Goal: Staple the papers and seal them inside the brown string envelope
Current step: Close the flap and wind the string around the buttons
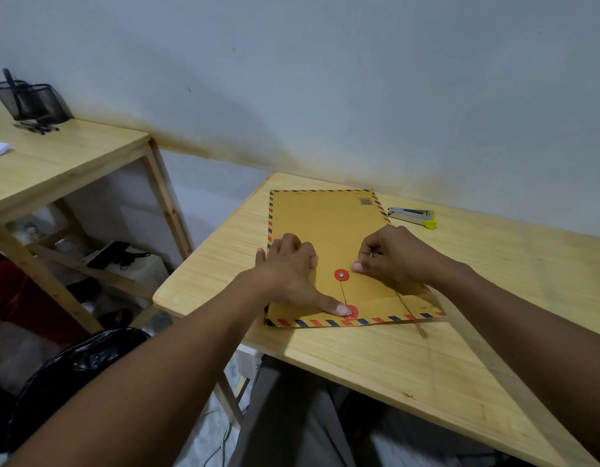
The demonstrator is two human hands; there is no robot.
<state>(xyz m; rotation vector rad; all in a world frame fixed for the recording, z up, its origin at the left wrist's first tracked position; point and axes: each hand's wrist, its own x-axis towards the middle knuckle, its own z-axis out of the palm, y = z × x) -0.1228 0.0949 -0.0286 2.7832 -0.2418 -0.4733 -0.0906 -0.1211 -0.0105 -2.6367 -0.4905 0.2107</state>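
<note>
Head view: envelope (328, 230) under both hands (288, 264).

Papers not visible, maybe inside envelope (325, 230). Right hand (389, 256) curled; string grip unclear. Envelope's print too small to read.

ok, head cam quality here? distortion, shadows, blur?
Head view: wide-angle bend, table edge and wall line curve; soft arm shadows fall across the envelope and table; left hand, right hand and stapler reasonably sharp; no strong glare.
</note>
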